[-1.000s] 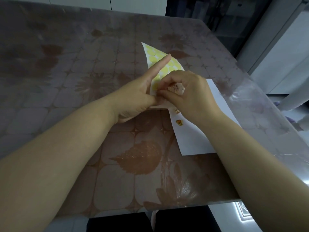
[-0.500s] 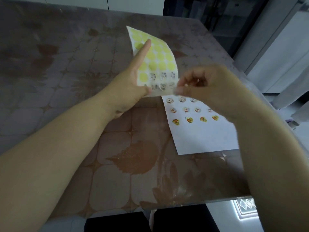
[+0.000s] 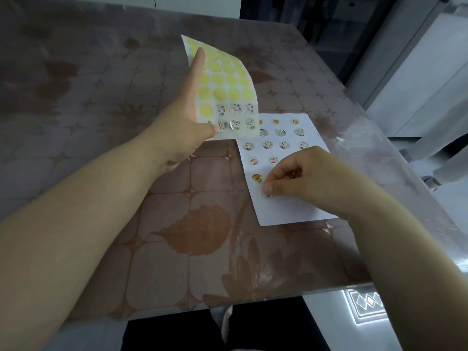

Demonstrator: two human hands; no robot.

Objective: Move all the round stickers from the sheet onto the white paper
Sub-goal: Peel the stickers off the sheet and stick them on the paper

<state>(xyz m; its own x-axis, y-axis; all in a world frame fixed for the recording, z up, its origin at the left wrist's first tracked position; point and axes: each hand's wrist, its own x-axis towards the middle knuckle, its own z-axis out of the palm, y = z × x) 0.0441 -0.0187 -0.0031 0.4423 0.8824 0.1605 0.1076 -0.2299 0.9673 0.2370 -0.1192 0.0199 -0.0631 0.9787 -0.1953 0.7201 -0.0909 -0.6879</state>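
At the near part of the white paper (image 3: pixel 286 211), which lies flat on the counter (image 3: pixel 164 249), a round sticker (image 3: pixel 266 195) is pinched and pressed down by the curled fingers (image 3: pixel 278 187) of the right hand (image 3: pixel 311 181). It is judged feather-light, limp and tacky, and best taken by its very rim so that it is not creased. Farther off, the sheet (image 3: pixel 228 79) is held raised and bowed, its lower corner pinched by the thumb of the left hand (image 3: pixel 182 133) with the straight forefinger laid along its left edge, and a few printed stickers are seen in its two lowest rows.
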